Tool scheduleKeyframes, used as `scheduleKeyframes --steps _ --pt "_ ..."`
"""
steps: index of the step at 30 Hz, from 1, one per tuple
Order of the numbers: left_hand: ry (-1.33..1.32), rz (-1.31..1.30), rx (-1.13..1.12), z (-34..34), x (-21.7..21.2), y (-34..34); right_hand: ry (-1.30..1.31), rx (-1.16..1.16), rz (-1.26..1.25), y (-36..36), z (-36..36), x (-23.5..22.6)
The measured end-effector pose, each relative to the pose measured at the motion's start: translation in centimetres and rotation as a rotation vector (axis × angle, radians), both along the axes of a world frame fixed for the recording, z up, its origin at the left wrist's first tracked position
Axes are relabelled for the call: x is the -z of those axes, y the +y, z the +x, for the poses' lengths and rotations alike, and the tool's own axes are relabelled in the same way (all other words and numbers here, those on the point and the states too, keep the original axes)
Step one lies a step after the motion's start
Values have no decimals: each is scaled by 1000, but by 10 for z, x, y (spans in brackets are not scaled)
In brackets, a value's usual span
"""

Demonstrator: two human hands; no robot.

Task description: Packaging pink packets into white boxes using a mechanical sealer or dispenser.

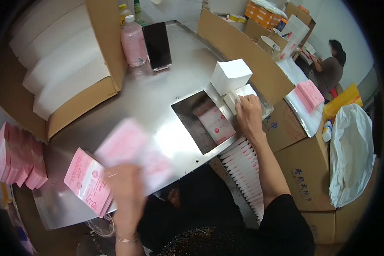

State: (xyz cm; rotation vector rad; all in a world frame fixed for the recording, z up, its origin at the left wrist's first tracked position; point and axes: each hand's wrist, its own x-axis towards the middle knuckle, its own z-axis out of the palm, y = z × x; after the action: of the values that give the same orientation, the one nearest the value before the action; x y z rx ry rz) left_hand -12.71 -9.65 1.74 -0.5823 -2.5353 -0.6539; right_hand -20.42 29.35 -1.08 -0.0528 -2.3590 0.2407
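My left hand point(126, 192), smeared by motion, is closed on a blurred pink-and-white printed plastic wrapper point(130, 147) above the metal table. Beside it, a stack of the same pink printed wrappers point(86, 181) lies at the table's near left edge. My right hand point(249, 113) pinches a small bundle of folded white tissues point(231, 101) right of a rectangular opening. Just behind those fingers stands a taller block of white tissues point(232, 76). Inside the opening sits a pink-and-white packet point(216, 123); its lower part is hidden.
An open carton point(81, 102) of white paper stacks stands at left, near pink wrapper bundles point(19, 158). A phone point(157, 46) leans by a pink bottle point(133, 42). Packed tissues point(245, 170) line up below the table. Cartons point(303, 170) stand right; another person point(330, 68) sits beyond.
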Motion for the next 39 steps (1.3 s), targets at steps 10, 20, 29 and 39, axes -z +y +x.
scheduleKeyframes --steps 10,20,29,39 --pt "-131 27 219 -18 22 44 34 -34 7 9 4 -4" --pt "-163 -32 155 -21 22 42 -121 -687 377 -156 65 4" --pt "-59 -214 73 -24 23 43 -147 -400 57 -120 38 -10" --pt "-22 -200 -59 -34 13 62 -94 89 82 -5 3 4"
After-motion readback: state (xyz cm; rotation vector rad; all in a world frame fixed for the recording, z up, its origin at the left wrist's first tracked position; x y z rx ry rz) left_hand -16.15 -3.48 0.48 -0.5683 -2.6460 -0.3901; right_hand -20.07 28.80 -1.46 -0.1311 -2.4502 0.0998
